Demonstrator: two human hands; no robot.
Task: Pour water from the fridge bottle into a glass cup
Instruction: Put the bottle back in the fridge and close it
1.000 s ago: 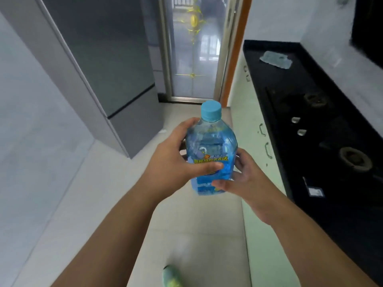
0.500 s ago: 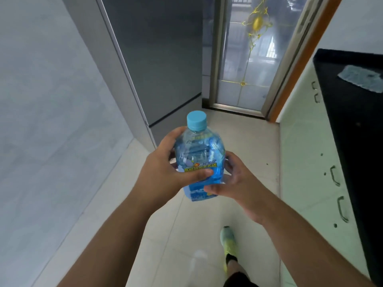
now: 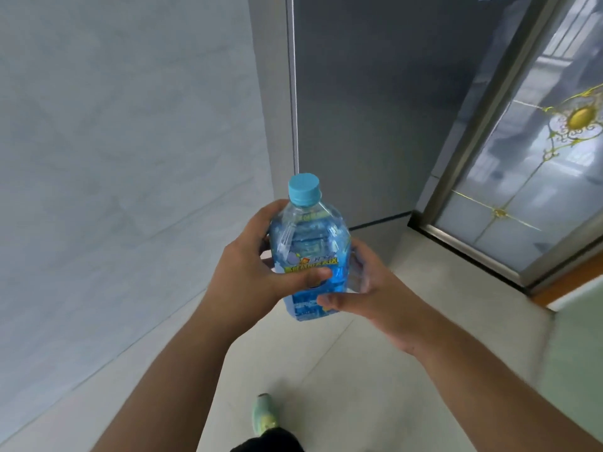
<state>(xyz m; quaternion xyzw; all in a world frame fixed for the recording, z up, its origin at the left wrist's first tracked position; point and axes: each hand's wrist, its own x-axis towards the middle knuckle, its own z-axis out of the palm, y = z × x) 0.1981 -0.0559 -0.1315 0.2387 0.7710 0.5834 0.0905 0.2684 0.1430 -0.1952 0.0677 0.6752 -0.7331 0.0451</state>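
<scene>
Green shoe (image 3: 266, 415) at six o'clock, mid-stride. Above it, the bottle (image 3: 310, 256) stands upright between both hands: left hand (image 3: 251, 275) wraps it from nine o'clock, thumb across the label; right hand (image 3: 372, 288) cups it from three, fingers curled behind. Fridge (image 3: 359, 109) at twelve. Carrying step, I judge; cap (image 3: 304, 189) on, no glass visible—find one next.

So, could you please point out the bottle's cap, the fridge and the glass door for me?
cap (image 3: 303, 188): head view, on its flat blue top.
fridge (image 3: 375, 109): head view, on the grey upper door.
glass door (image 3: 535, 177): head view, on the pane below the gold ornament.
</scene>
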